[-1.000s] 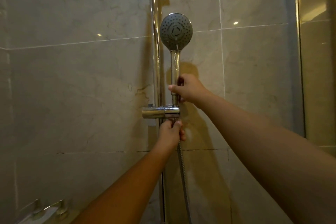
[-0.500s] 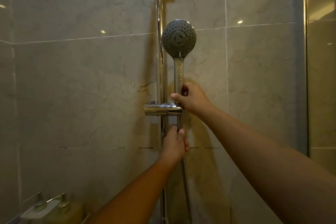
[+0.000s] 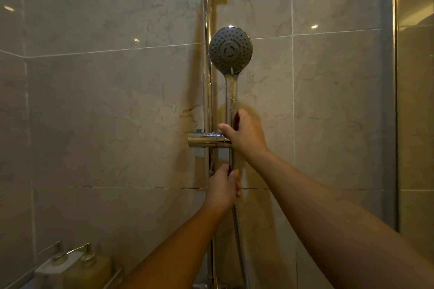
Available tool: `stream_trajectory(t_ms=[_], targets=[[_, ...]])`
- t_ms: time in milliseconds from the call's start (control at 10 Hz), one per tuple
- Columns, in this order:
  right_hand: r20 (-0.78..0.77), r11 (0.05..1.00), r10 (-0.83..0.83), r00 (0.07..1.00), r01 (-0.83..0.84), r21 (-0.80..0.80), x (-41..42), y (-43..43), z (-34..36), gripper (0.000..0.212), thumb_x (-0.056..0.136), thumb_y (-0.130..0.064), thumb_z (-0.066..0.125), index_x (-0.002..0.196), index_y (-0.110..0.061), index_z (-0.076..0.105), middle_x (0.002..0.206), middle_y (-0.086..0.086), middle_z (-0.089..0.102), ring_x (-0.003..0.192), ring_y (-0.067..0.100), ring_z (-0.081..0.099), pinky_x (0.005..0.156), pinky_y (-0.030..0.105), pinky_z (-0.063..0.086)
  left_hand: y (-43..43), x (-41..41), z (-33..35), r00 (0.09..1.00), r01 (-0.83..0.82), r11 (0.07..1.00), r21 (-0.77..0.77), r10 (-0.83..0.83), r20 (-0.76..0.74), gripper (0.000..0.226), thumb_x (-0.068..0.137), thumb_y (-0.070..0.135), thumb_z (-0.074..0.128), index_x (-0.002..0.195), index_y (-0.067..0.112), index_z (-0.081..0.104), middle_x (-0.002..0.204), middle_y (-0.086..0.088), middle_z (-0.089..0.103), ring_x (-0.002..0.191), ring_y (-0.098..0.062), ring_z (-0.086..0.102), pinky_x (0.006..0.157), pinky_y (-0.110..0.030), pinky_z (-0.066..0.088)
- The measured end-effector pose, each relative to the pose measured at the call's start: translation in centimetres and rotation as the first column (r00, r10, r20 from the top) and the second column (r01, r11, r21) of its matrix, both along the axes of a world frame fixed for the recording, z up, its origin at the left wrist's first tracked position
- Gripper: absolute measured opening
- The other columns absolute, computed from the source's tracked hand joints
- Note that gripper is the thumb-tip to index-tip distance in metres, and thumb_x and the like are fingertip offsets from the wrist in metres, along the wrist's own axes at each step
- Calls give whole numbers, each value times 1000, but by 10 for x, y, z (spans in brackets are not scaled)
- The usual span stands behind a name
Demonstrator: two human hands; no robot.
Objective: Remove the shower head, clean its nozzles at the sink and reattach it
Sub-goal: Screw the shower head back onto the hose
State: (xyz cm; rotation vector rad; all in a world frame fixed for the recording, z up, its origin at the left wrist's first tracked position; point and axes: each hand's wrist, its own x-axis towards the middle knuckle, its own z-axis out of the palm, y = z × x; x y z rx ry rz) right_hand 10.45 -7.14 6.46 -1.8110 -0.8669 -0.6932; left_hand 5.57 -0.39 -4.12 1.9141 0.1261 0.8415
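Round grey-faced chrome shower head upright in chrome bracket on vertical chrome rail, nozzles facing us. Our right hand wraps handle base; left hand, at 6 o'clock from bracket, closed around ribbed metal hose. We judge the risks: wet chrome slipping from fingers, head dropping onto tile; hard twisting kinking hose or sliding bracket down rail.

One shower head, one hose, one rail, one bracket, two pump bottles, two hands.
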Motion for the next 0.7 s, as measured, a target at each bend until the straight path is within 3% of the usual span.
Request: stream_trajectory(t_ms=[100, 300, 500, 600, 700], targets=[[-4, 999, -10, 1000, 10, 38, -1, 3, -2, 28, 89, -39, 69, 89, -18, 51, 75, -5, 51, 64, 9, 47, 55, 22, 36, 1, 0, 0, 1000, 2, 1000, -19, -2, -4, 17, 102, 20, 41, 91, 17, 52, 73, -7, 58, 66, -21, 58, 66, -38, 54], [-33, 998, 57, 998, -57, 23, 3, 0, -5, 31, 88, -42, 69, 84, -15, 54, 73, -2, 53, 64, 12, 48, 55, 24, 37, -3, -6, -7, 1000, -25, 1000, 9, 26, -18, 14, 102, 22, 43, 107, 17, 56, 86, -9, 65, 75, -18, 63, 65, -26, 54], [-23, 997, 68, 997, -69, -17, 4, -5, -9, 30, 91, -41, 67, 80, -14, 58, 70, -3, 55, 63, 11, 50, 55, 25, 36, -5, -14, -22, 987, -138, 977, 160, 148, -55, 13, 97, 16, 50, 105, 19, 60, 90, -1, 68, 85, -14, 66, 74, -31, 55], [-15, 994, 108, 994, -108, -14, 1, -12, -16, 21, 94, -34, 64, 92, -13, 64, 79, -4, 60, 73, 13, 57, 57, 21, 38, -7, -21, -30, 973, -182, 962, 204, 206, -103, 20, 95, 16, 54, 113, 22, 60, 95, 6, 65, 90, -13, 64, 82, -36, 56], [-58, 990, 141, 988, -141, -3, -6, -24, -29, 24, 94, -22, 64, 116, -14, 68, 98, -4, 66, 90, 12, 60, 70, 18, 45, -9, -30, -33, 964, -197, 958, 208, 228, -135, 20, 95, 18, 55, 115, 19, 58, 97, 2, 65, 90, -17, 66, 85, -39, 57]])
